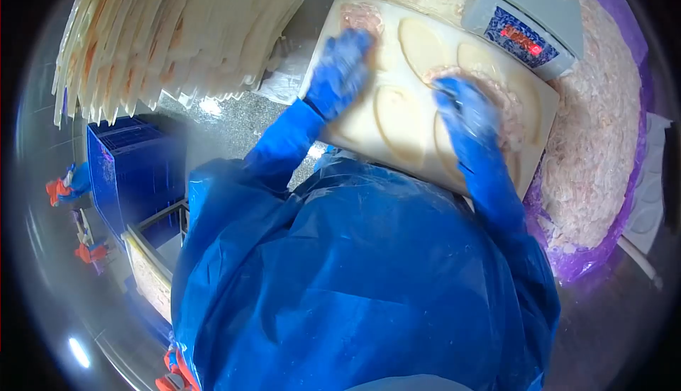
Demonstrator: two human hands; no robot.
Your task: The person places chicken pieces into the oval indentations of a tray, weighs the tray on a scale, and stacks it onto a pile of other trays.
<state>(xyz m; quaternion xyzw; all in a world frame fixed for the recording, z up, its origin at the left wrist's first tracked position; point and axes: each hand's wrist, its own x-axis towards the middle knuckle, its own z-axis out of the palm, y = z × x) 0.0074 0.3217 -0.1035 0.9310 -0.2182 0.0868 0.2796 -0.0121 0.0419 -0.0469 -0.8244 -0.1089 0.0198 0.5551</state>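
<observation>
A white moulding tray (372,82) with several shallow oval hollows lies tilted in front of me. My left hand (339,68), in a blue glove, is at the tray's upper left hollow, its fingertips against pale pink minced meat (362,17). Motion blur hides how its fingers are set. Over the tray's right half is my right hand (464,111), also blue-gloved and smeared by motion. Next to it, more minced meat (507,104) is spread across the right hollows. Whether that hand grips any of the meat cannot be made out.
A large heap of minced meat (596,114) rests on purple plastic film (635,199) at the right. A scale (528,15) with a red display stands behind the tray. Many stacked white trays (177,29) rise at the upper left. Blue crates (138,178) stand below them.
</observation>
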